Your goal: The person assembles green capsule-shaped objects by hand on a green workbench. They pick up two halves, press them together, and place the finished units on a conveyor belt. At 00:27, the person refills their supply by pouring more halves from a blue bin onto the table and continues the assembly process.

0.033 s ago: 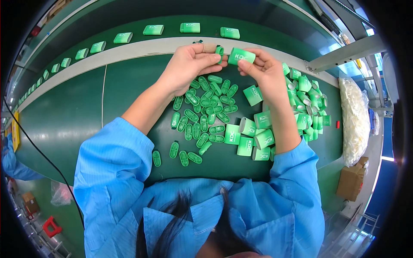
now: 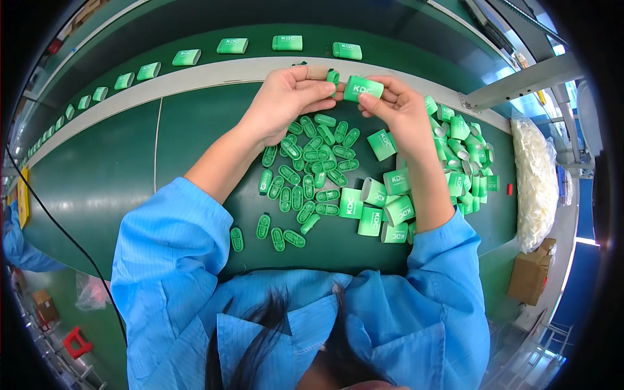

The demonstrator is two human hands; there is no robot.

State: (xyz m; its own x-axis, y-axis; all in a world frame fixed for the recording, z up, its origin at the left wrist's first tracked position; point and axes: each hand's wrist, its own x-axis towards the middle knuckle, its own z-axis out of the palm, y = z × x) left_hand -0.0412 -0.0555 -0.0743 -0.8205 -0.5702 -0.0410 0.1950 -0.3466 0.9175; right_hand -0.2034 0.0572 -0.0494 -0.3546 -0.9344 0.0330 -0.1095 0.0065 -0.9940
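Note:
Near the far edge of the green worktop, my left hand pinches a small green oval end cap between thumb and fingers. Close to its right, my right hand grips a green hollow sleeve with white lettering. The cap and the sleeve face each other with a narrow gap or light contact; which one I cannot tell. Below my hands lies a loose spread of green oval caps. Several green sleeves lie to the right of these caps, some under my right forearm.
A larger heap of green sleeves sits at the right. Beyond the pale rail, finished-looking green cases stand in a row on a green belt. A clear bag of whitish pieces stands at the right edge, near a metal post.
My right hand has shifted slightly left and nearer with the sleeve, closer to the cap. My left hand has barely moved.

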